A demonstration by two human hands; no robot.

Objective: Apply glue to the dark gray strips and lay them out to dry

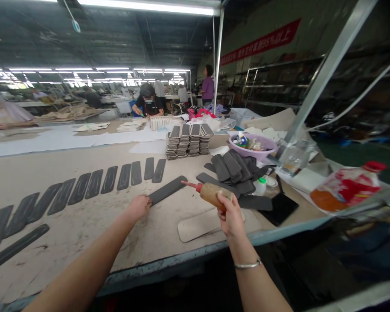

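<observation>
My left hand (139,209) is closed on the near end of a dark grey rounded strip (167,190), which slants away to the right. In my right hand (230,213) is a glue bottle (211,193), tilted so its red nozzle points left at the strip's far end. Whether the tip touches the strip I cannot tell. A row of similar dark pieces (92,183) lies to the left, several with a shiny surface. Just right of the bottle is a loose pile of dark pieces (231,167). Pale rounded panels (198,225) lie under my right hand.
Stacks of dark-topped pieces (188,141) stand farther back. A lilac basin (256,149) of small items, a green-capped bottle (260,186) and a red-capped jug (347,186) are on the right. A metal post (328,78) rises there. A co-worker (147,102) sits across the table.
</observation>
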